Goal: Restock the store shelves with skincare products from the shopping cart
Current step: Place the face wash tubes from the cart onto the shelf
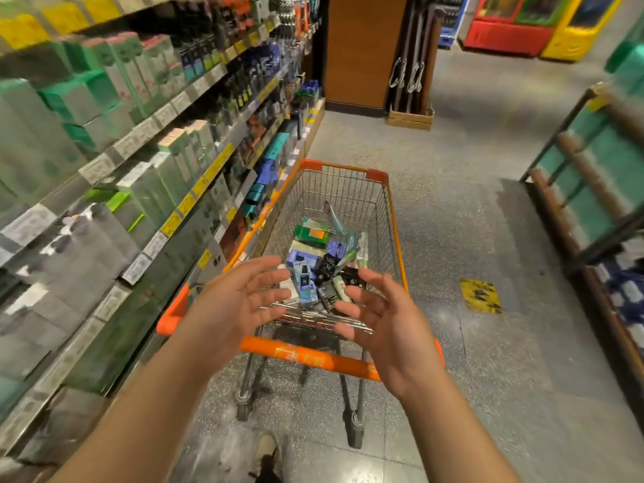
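Note:
An orange-framed wire shopping cart (390, 217) stands in the aisle ahead of me. Several skincare boxes and tubes (324, 259) lie jumbled in its basket, among them a blue box with a bottle picture (306, 282) and a green box (312, 233). My left hand (240, 301) hovers over the near left corner of the cart, palm inward, fingers spread. Over the near right side my right hand (380, 318) hangs the same way, empty. Both are above the orange push handle (306, 357). The store shelves (146, 176) full of boxed products run along the left.
A wooden pillar (362, 50) and a crate of umbrellas (411, 99) stand at the aisle's far end. A second rack (585, 190) lines the right side. A yellow floor sticker (481, 296) lies right of the cart. My shoe (268, 451) shows below.

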Demonstrator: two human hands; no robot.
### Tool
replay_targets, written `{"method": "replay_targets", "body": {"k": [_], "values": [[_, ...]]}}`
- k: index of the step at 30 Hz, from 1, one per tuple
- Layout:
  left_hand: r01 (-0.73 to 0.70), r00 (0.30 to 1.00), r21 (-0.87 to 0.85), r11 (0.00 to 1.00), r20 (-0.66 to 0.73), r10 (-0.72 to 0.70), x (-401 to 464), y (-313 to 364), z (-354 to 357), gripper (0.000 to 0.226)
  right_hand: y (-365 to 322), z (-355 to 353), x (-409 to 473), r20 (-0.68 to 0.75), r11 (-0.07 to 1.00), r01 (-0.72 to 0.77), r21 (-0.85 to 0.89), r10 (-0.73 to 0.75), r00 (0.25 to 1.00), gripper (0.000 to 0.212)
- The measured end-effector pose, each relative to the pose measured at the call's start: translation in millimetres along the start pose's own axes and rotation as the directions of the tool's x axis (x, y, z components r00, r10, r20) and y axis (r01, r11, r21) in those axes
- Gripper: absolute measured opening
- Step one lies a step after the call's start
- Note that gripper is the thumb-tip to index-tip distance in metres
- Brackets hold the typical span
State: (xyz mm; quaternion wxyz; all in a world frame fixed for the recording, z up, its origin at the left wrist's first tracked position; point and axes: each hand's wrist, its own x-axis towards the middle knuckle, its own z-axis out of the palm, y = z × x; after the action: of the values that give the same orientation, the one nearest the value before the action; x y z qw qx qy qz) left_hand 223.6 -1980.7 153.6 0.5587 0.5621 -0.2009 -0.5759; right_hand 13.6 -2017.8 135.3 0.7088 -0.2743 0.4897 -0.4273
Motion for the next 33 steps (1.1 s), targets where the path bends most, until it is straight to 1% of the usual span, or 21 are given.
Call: {"method": "replay_targets", "body": {"k": [4, 6, 9, 14, 23, 28, 33], "values": [[0.023, 0.999, -0.023, 0.999, 0.028, -0.023, 34, 11, -5, 0.052, -7, 18, 28, -0.042, 1.000, 0.004, -0.016, -0.005, 0.999, 0.032], [0.044, 0.999, -0.047, 0.998, 0.030, -0.043, 54, 19, -10, 0.046, -11, 30, 42, -0.048, 1.000, 0.005, -0.021, -0.006, 0.999, 0.031], [0.073, 0.997, -0.075, 0.995, 0.026, -0.071, 86, 27, -21, 0.025, -15, 48, 64, -0.053, 1.000, 0.003, -0.019, -0.004, 0.999, 0.029], [0.102, 0.994, -0.070, 0.992, 0.038, -0.100, 128, 30, -33, 0.022, -15, 61, 94, -0.092, 1.000, 0.001, -0.013, -0.002, 0.996, 0.028], [0.170, 0.985, -0.020, 0.985, 0.009, -0.170, 187, 24, -23, 0.021, -21, 44, 144, -0.195, 0.998, -0.058, 0.035, 0.064, 0.979, 0.024], [0.218, 0.976, 0.005, 0.976, -0.013, -0.218, 222, 14, 1, 0.018, -30, 26, 184, -0.207, 0.993, -0.114, 0.023, 0.116, 0.971, 0.020], [0.264, 0.962, 0.026, 0.964, -0.079, -0.262, 256, -3, 20, 0.020, -21, 5, 232, -0.193, 0.980, -0.193, 0.048, 0.199, 0.961, 0.018]]}}
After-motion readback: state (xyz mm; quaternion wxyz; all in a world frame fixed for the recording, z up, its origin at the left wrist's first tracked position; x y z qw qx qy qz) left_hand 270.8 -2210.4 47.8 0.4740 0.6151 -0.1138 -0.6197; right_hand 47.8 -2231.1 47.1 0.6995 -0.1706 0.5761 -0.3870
